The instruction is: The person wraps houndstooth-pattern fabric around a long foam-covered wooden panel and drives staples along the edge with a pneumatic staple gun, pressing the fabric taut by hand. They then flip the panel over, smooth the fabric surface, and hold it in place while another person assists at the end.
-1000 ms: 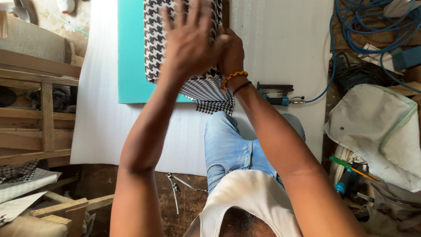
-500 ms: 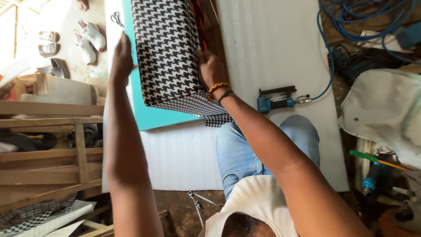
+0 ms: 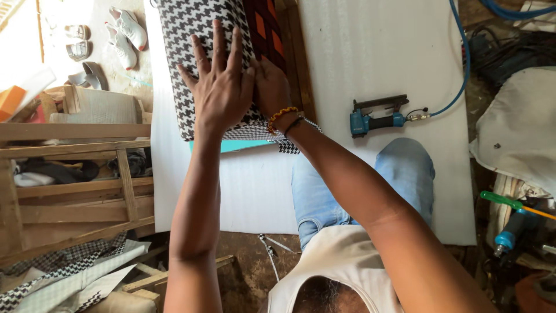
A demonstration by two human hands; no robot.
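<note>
A cushion covered in black-and-white houndstooth fabric lies on a white foam sheet. My left hand rests flat on the cushion's face with its fingers spread. Right beside it, my right hand grips the cushion's right edge, where a dark red and orange patterned side shows. Beaded bracelets circle my right wrist. A strip of teal foam peeks out under the cushion's near edge, with a loose fabric flap beside it.
A blue pneumatic stapler with a blue hose lies on the sheet to the right. My knee in jeans rests on the sheet. A wooden frame stands at left, shoes lie beyond, and tools lie at right.
My left hand has moved from the cushion's left edge onto its face and now lies flat beside my right hand. Less teal foam shows beneath the cushion.
</note>
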